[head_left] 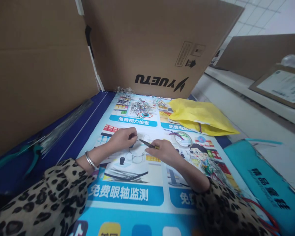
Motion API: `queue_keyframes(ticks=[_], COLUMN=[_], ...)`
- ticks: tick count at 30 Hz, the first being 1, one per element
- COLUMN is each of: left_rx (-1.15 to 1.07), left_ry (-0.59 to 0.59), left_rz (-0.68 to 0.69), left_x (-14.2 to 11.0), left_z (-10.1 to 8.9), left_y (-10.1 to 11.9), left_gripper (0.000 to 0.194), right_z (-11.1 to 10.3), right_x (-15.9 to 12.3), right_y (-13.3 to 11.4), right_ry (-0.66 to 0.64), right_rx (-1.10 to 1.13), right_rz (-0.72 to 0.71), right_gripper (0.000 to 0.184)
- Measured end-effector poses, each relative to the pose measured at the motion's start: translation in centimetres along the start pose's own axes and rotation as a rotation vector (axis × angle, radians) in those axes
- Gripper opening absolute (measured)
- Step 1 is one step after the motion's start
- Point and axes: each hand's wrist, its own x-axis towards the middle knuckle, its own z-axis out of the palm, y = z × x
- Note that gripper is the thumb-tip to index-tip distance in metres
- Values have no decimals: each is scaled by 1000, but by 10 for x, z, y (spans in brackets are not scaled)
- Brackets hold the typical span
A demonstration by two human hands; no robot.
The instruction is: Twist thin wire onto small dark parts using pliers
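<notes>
My left hand [123, 139] is closed in a pinch over the printed sheet; whatever sits between its fingertips is too small to make out. My right hand [164, 152] grips a dark, narrow-tipped tool [146, 143] with a bit of yellow near the fingers. The tool's tip points left and reaches close to the left fingertips. Beneath both hands lie thin wire loops [137, 158]. Nearer to me, a spread of thin black strips [126, 175] rests on the sheet. A clear round ring [183, 139] with dark red strands lies beyond the right hand.
Tall cardboard panels [147, 46] close off the back and left. Tangled wire pieces [140, 106] lie at the far end. A yellow pouch [201, 114] and a teal bag [262, 183] are on the right. Teal-handled pliers [35, 155] and straight wires [64, 129] lie left.
</notes>
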Motion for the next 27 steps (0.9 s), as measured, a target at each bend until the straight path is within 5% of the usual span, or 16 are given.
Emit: queue_keyframes(ticks=[11,20,27], left_rx=[-63,68,-53], left_ry=[-48,12,58], left_rz=[-7,50,65], left_x=[1,1,3], left_z=[-1,-2,-3], left_y=[2,4,2], left_gripper=[16,19,17], right_z=[4,11,15], right_x=[6,18,26], right_y=[0,-1,-4], right_ry=[122,189,164], right_rx=[38,-47,-45], right_rz=[-65,-172,-199], right_gripper=[23,18,17])
